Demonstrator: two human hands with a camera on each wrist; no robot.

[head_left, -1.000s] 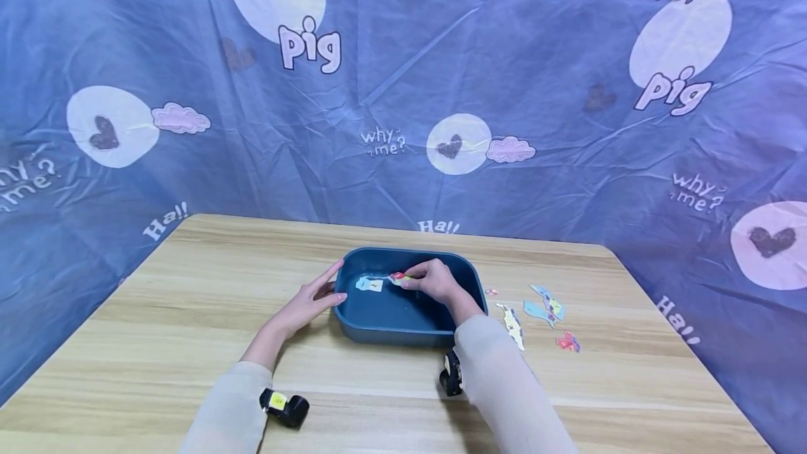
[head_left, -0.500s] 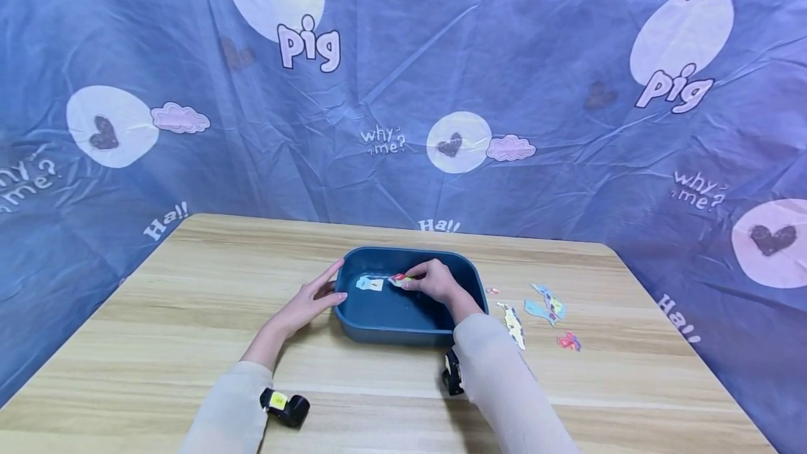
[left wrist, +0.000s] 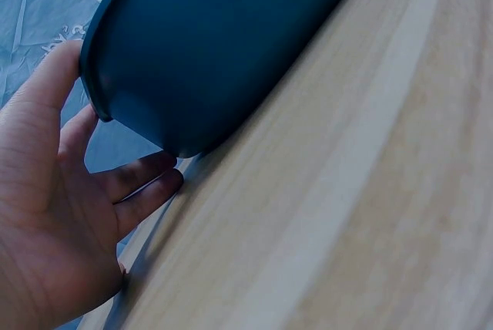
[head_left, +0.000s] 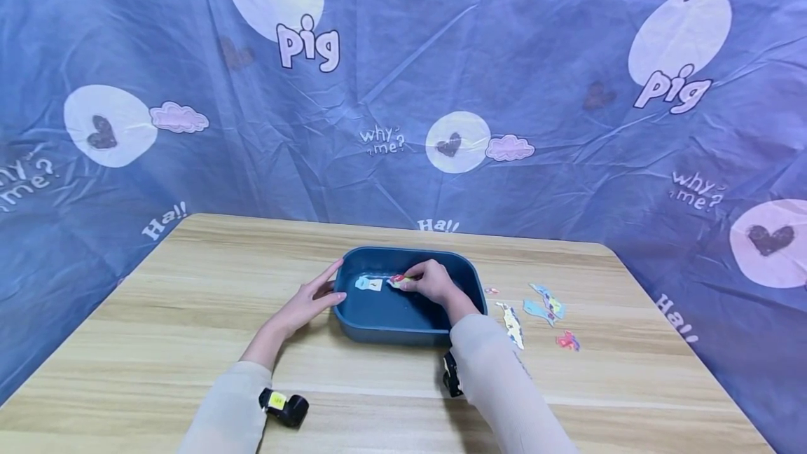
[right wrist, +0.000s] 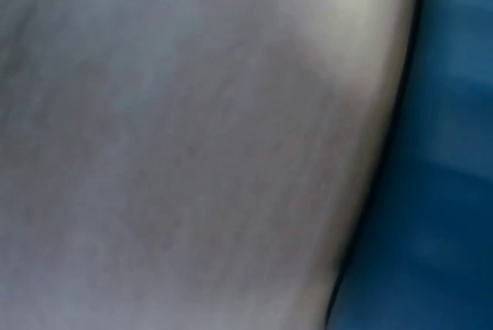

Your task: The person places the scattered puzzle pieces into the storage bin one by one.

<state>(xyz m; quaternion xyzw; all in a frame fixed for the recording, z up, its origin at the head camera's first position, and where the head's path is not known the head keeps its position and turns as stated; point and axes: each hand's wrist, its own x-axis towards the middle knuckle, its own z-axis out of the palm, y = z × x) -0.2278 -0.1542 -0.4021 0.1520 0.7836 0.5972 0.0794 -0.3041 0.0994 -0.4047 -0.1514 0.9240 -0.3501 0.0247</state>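
Left of the blue bin [head_left: 403, 337], fingers touching its rim, the left hand [head_left: 305, 305] spreads loosely, gripping nothing. Inside the bin, the right hand [head_left: 435, 283] pinches 1 red-and-green piece [head_left: 398, 282]. Positioning it seems the step in hand; the next move likely calls for gentle alignment. It looks small, thin and irregular-edged.

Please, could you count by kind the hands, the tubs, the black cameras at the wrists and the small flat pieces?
Hands: 2 (left hand, right hand)
Tubs: 1 (blue tub)
Black cameras: 2 (left camera, right camera)
Total: 5, without the flat pieces, too small and crowded to count surely.
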